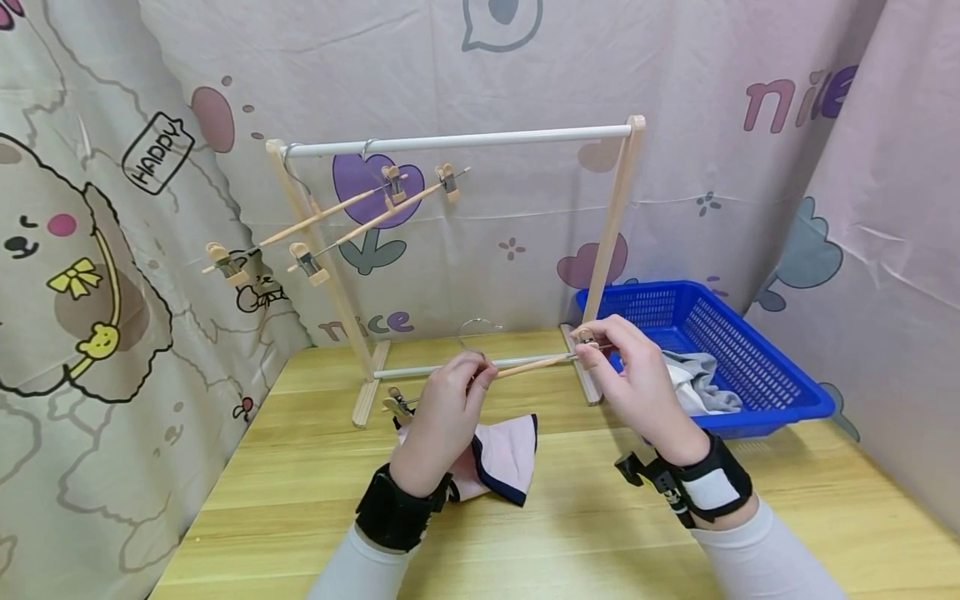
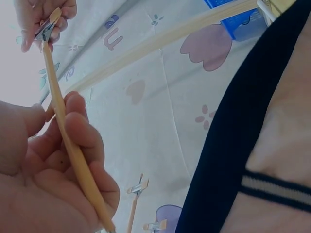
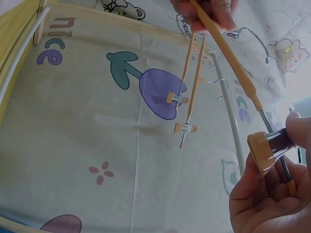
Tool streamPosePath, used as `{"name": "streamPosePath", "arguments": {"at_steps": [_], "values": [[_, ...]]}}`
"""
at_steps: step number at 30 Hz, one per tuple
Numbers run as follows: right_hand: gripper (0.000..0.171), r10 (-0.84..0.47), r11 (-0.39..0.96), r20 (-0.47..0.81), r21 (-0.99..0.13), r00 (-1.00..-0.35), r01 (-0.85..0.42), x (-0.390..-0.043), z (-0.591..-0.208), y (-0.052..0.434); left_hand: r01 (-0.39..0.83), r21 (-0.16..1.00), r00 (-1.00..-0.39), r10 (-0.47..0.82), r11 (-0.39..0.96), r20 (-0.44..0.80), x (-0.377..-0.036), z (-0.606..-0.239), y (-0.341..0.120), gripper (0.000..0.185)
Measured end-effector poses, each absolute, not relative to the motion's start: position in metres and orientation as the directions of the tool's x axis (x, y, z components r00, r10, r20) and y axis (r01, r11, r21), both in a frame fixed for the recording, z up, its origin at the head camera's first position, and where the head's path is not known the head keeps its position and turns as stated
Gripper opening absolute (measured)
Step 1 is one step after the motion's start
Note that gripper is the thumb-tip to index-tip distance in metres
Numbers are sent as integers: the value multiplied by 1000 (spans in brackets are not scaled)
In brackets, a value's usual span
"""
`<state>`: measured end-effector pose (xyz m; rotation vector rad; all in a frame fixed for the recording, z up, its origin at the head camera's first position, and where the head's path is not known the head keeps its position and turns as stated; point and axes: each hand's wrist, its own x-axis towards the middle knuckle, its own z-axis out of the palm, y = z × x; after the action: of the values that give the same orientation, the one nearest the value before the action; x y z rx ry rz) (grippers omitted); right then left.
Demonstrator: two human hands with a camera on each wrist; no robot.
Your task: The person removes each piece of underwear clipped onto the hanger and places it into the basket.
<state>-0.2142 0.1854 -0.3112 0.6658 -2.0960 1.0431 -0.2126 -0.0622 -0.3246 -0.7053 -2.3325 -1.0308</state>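
A wooden clip hanger (image 1: 532,365) is held up between both hands above the table. My left hand (image 1: 448,404) grips its bar near the middle, just under the metal hook (image 1: 480,322). The thumb and fingers of my right hand (image 1: 633,379) pinch the clip (image 3: 262,151) at the hanger's right end. Near the left end, another clip (image 1: 399,403) sits right at the top edge of a pink cloth piece with navy trim (image 1: 510,454). That cloth hangs down behind my left hand, which hides part of it. In the left wrist view its navy edge (image 2: 223,121) shows close up.
A wooden rack with a white top rail (image 1: 465,142) stands at the back of the table (image 1: 592,517). Two clip hangers (image 1: 322,215) hang at its left end. On the right, a blue basket (image 1: 780,367) holds grey and white cloth (image 1: 705,383). Printed curtains surround the table.
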Motion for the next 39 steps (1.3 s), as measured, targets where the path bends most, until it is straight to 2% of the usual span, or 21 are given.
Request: {"name": "streamPosePath", "arguments": {"at_steps": [5, 9, 13, 16, 18, 21, 24, 27, 30, 32, 36, 39], "values": [[12, -116, 557, 766, -477, -632, -680, -214, -309, 189, 623, 529, -754, 262, 577, 602, -211, -323, -65, 11], [13, -112, 599, 737, -485, -666, -637, -213, -306, 192, 619, 531, -758, 261, 579, 598, -210, -322, -65, 10], [22, -113, 652, 714, -472, -691, -594, -212, -304, 193, 614, 527, -759, 258, 587, 598, -211, -323, -65, 9], [32, -123, 689, 764, -394, -634, -608, -210, -305, 190, 608, 524, -763, 254, 596, 595, -211, -324, -65, 9], [37, -148, 698, 824, -305, -547, -648, -208, -306, 184, 606, 519, -763, 255, 603, 594, -211, -324, -65, 9], [32, -211, 691, 883, -169, -419, -703, -204, -308, 173, 612, 506, -757, 265, 608, 597, -210, -324, -64, 9], [41, -298, 662, 882, -85, -365, -745, -198, -312, 160, 630, 483, -741, 284, 608, 609, -210, -325, -63, 8], [48, -377, 667, 842, -43, -387, -744, -194, -319, 151, 647, 463, -728, 311, 605, 611, -210, -325, -61, 7], [40, -421, 684, 807, -17, -414, -730, -191, -325, 144, 658, 454, -723, 335, 601, 604, -208, -326, -60, 7], [35, -432, 695, 796, -4, -423, -719, -190, -329, 141, 664, 449, -719, 346, 599, 602, -206, -326, -58, 7], [39, -435, 707, 793, 8, -426, -707, -193, -336, 136, 674, 425, -707, 361, 604, 609, -204, -328, -54, 7], [36, -430, 724, 793, 17, -432, -689, -196, -342, 133, 682, 421, -701, 369, 598, 611, -204, -330, -51, 6]]}}
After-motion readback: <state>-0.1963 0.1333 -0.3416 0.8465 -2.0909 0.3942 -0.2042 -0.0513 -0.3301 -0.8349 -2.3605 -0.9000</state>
